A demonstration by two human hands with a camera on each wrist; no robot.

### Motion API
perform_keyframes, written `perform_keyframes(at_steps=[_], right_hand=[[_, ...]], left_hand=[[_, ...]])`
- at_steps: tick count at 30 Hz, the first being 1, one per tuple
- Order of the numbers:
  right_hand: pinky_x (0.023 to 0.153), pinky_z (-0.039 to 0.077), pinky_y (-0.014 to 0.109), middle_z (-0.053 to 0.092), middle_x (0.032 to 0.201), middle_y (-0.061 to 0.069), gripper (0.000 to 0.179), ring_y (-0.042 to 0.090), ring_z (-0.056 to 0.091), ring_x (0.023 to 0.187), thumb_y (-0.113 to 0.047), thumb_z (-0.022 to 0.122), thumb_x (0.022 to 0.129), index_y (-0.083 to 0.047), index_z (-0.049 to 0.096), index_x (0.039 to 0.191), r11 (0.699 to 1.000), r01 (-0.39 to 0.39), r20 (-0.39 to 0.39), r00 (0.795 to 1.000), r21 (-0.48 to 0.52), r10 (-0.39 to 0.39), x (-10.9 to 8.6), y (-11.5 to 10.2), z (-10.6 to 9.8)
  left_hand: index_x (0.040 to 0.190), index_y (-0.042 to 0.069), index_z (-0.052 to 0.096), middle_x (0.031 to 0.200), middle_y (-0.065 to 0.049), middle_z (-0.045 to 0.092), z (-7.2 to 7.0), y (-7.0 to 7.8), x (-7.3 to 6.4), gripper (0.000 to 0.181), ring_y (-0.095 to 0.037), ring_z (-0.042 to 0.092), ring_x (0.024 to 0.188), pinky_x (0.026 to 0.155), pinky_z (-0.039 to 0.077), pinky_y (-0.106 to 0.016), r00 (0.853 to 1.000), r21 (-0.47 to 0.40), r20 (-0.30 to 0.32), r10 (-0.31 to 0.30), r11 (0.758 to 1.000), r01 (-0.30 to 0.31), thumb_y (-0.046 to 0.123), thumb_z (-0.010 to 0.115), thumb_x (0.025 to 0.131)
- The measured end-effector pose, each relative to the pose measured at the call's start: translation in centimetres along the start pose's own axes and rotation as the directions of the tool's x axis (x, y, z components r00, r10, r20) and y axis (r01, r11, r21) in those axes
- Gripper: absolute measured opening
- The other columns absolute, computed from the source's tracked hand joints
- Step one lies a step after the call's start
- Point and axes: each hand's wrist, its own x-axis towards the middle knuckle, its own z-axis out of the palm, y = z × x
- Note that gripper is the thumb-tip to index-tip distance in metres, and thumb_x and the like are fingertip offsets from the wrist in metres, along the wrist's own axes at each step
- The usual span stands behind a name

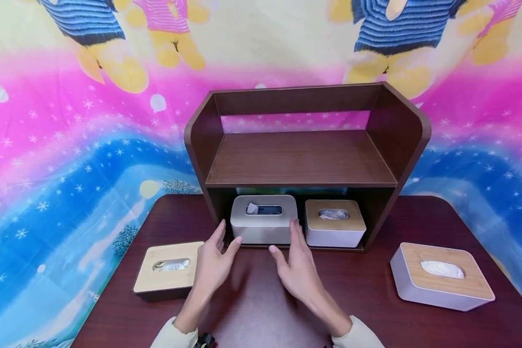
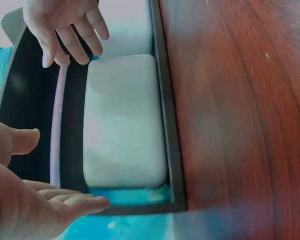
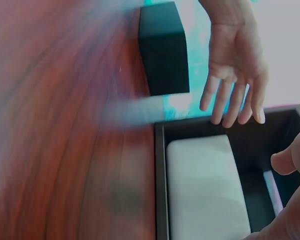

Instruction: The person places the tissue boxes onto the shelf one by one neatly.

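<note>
Left hand (image 1: 212, 266) and right hand (image 1: 301, 275), fingers near straight, empty, flank grey box (image 1: 263, 235). Neighbouring box (image 1: 335, 237) also shelved; left box (image 1: 143, 270), right box (image 1: 443, 297) outside: perhaps half done.

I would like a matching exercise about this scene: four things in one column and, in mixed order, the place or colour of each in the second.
1. grey box
2. black-sided box
3. shelf
4. right hand

A. dark brown, with two levels
B. on the table, left of the shelf
C. near the right end of the grey box
D. inside the shelf, at the bottom

Pairs: 1-D, 2-B, 3-A, 4-C
</note>
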Motion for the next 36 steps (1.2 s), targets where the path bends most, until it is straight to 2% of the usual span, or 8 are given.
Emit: perform_keyframes(at_steps=[8, 12, 23, 26, 30, 31, 33, 36], right_hand=[[0.133, 0.023, 0.058, 0.019, 0.179, 0.021, 0.086, 0.037, 0.02, 0.166, -0.03, 0.071, 0.105, 0.003, 0.023, 0.169, 0.998, 0.012, 0.127, 0.992, 0.056, -0.019, -2.1, -1.7, 2.3], [0.132, 0.024, 0.058, 0.021, 0.177, 0.024, 0.086, 0.039, 0.021, 0.166, -0.032, 0.071, 0.104, 0.004, 0.026, 0.168, 0.996, 0.044, 0.187, 0.981, 0.084, -0.059, -2.6, -2.1, 3.8], [0.13, 0.033, 0.057, 0.031, 0.174, 0.024, 0.089, 0.036, 0.034, 0.161, -0.039, 0.074, 0.102, 0.001, 0.028, 0.168, 0.99, 0.041, 0.323, 0.943, 0.134, -0.083, -2.1, -2.5, 6.7], [0.129, 0.034, 0.056, 0.032, 0.174, 0.023, 0.091, 0.035, 0.036, 0.161, -0.04, 0.075, 0.101, 0.001, 0.029, 0.168, 0.99, 0.04, 0.353, 0.932, 0.132, -0.084, -2.1, -2.7, 7.4], [0.129, 0.036, 0.054, 0.036, 0.173, 0.021, 0.091, 0.034, 0.039, 0.16, -0.042, 0.076, 0.1, 0.002, 0.031, 0.167, 0.992, 0.039, 0.386, 0.919, 0.122, -0.084, -2.0, -3.0, 8.4], [0.129, 0.036, 0.054, 0.036, 0.173, 0.021, 0.091, 0.035, 0.039, 0.159, -0.042, 0.076, 0.1, 0.002, 0.031, 0.167, 0.992, 0.037, 0.394, 0.916, 0.122, -0.083, -2.0, -3.2, 8.7], [0.129, 0.036, 0.054, 0.037, 0.173, 0.021, 0.092, 0.035, 0.04, 0.159, -0.044, 0.076, 0.099, 0.002, 0.032, 0.167, 0.992, 0.029, 0.409, 0.909, 0.123, -0.077, -1.9, -3.5, 9.2], [0.13, 0.036, 0.052, 0.036, 0.173, 0.019, 0.095, 0.034, 0.039, 0.16, -0.047, 0.077, 0.098, -0.001, 0.031, 0.168, 0.993, 0.011, 0.431, 0.9, 0.119, -0.061, -1.8, -4.0, 10.0]], left_hand=[[0.161, 0.004, 0.048, 0.16, -0.02, 0.054, -3.1, -0.3, -1.7, 0.067, -0.038, 0.058, 0.144, 0.115, 0.051, -0.046, 1.0, -0.014, 0.004, 0.009, 1.0, -0.009, 0.026, 0.075, 0.103], [0.163, 0.009, 0.047, 0.164, -0.014, 0.051, -5.2, -0.8, -2.5, 0.068, -0.035, 0.056, 0.145, 0.116, 0.049, -0.041, 0.999, 0.004, 0.003, -0.041, 0.999, 0.041, 0.031, 0.074, 0.104], [0.169, 0.022, 0.038, 0.168, -0.02, 0.044, -11.8, -3.9, -3.2, 0.081, -0.043, 0.056, 0.143, 0.114, 0.05, -0.05, 0.991, 0.198, -0.028, -0.128, 0.971, 0.131, 0.051, 0.072, 0.102], [0.169, 0.021, 0.035, 0.167, -0.023, 0.044, -13.3, -5.0, -3.2, 0.083, -0.045, 0.055, 0.144, 0.105, 0.055, -0.02, 0.99, 0.233, -0.042, -0.135, 0.962, 0.141, 0.051, 0.072, 0.102], [0.17, 0.02, 0.033, 0.168, -0.024, 0.042, -14.5, -6.5, -3.1, 0.085, -0.048, 0.051, 0.146, 0.085, 0.031, 0.009, 0.984, 0.258, -0.061, -0.166, 0.95, 0.176, 0.052, 0.072, 0.101], [0.17, 0.02, 0.033, 0.168, -0.024, 0.041, -14.7, -6.9, -3.1, 0.086, -0.048, 0.05, 0.147, 0.084, 0.031, 0.009, 0.982, 0.266, -0.066, -0.176, 0.946, 0.188, 0.052, 0.072, 0.101], [0.171, 0.019, 0.031, 0.169, -0.025, 0.04, -15.1, -7.5, -3.0, 0.087, -0.049, 0.047, 0.149, 0.095, 0.045, -0.003, 0.98, 0.284, -0.069, -0.187, 0.938, 0.199, 0.052, 0.072, 0.101], [0.172, 0.017, 0.026, 0.169, -0.028, 0.037, -15.6, -8.2, -2.8, 0.089, -0.052, 0.042, 0.152, 0.109, 0.055, -0.042, 0.977, 0.323, -0.057, -0.204, 0.923, 0.211, 0.054, 0.069, 0.103]])
